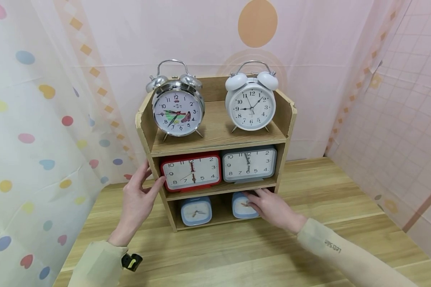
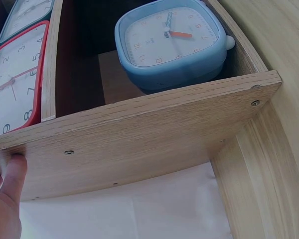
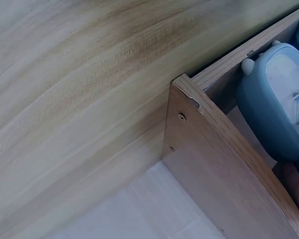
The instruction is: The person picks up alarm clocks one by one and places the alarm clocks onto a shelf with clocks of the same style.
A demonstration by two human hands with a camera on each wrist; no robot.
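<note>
A small wooden shelf (image 1: 215, 148) stands on the table in the head view. My left hand (image 1: 138, 203) rests against its left side beside the red rectangular clock (image 1: 176, 181); in the left wrist view a fingertip (image 2: 16, 172) touches the side panel (image 2: 124, 142). On the bottom level, my right hand (image 1: 274, 209) holds the right light-blue alarm clock (image 1: 238, 211) at its upper right, partly covering its face. The right wrist view shows this clock (image 3: 266, 109) with fingers at its edge. Another light-blue alarm clock (image 1: 190, 213) sits at bottom left.
A grey rectangular clock (image 1: 230, 175) stands right of the red one on the middle level. Up top are a silver twin-bell clock (image 1: 165, 127) and a white twin-bell clock (image 1: 237, 121). Patterned curtains (image 1: 104, 48) hang behind the wooden table (image 1: 208, 259).
</note>
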